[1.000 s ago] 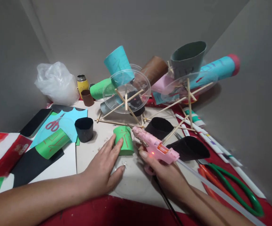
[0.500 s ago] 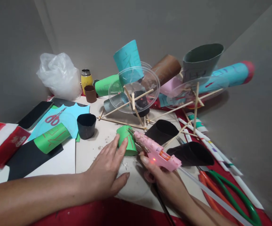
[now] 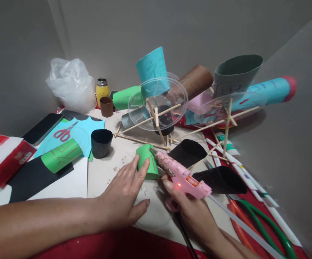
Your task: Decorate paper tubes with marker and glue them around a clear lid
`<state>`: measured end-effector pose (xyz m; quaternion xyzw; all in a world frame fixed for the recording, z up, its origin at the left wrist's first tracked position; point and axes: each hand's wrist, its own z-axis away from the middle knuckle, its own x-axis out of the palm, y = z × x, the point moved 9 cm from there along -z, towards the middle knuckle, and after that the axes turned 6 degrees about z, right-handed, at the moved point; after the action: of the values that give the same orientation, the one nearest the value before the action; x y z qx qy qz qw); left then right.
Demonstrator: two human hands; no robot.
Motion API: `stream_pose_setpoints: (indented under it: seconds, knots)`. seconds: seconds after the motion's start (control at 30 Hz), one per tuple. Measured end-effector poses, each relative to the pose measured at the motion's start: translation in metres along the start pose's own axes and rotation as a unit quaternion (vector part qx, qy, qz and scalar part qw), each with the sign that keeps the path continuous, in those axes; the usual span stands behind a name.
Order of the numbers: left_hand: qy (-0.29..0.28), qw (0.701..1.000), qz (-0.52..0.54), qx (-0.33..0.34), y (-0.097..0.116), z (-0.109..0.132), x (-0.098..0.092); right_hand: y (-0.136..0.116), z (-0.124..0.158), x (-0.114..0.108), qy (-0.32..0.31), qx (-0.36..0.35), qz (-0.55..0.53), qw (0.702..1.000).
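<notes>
My right hand (image 3: pixel 190 208) is wrapped around a pink hot glue gun (image 3: pixel 181 172), whose small light glows and whose clear glue stick trails out behind. The gun's metal nozzle is over the marked side of a short green paper tube (image 3: pixel 147 167); whether it touches I cannot tell. My left hand (image 3: pixel 127 194) lies with fingers stretched out, its fingertips resting against that tube's left side. Two black paper tubes (image 3: pixel 189 151) lie just beyond the gun. Behind stands a structure of wooden sticks (image 3: pixel 142 122), with clear plastic discs (image 3: pixel 130 104) and coloured paper tubes.
To the left, a black paper cup (image 3: pixel 101 144) stands near another green tube (image 3: pixel 62 155), red scissors (image 3: pixel 62 134) and blue paper (image 3: pixel 95 126). A yellow bottle (image 3: pixel 102 92) and a white plastic bag (image 3: pixel 71 86) are at the back. Green-handled shears (image 3: pixel 270 219) lie at right.
The whole view has shifted slightly, so things appear a little farther right. Both hands, the glue gun and the green tube keep nearly the same arrangement.
</notes>
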<state>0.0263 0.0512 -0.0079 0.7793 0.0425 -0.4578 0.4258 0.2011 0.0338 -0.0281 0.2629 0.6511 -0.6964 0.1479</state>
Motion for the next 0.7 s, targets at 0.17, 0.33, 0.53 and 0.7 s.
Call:
stream_pose_setpoints:
  seconds: [0.17, 0.33, 0.53, 0.7]
  knots:
    - [-0.001, 1.0, 0.02, -0.023, -0.0037, 0.0, -0.0023, -0.0065, 0.006, -0.0012, 0.014, 0.024, -0.007, 1.0]
    - [0.008, 0.999, 0.031, -0.031, -0.0053, 0.0006, -0.0045, -0.0053, 0.0052, -0.0004, 0.002, 0.099, -0.045, 0.994]
    - [0.019, 0.999, 0.039, -0.021, -0.0062, 0.0022, -0.006, -0.0078, 0.0041, -0.0037, 0.025, 0.094, -0.064, 0.993]
    - [0.028, 0.999, 0.04, -0.02, -0.006, 0.0031, -0.0075, -0.0021, 0.0039, -0.0029, 0.026, 0.103, -0.102, 0.989]
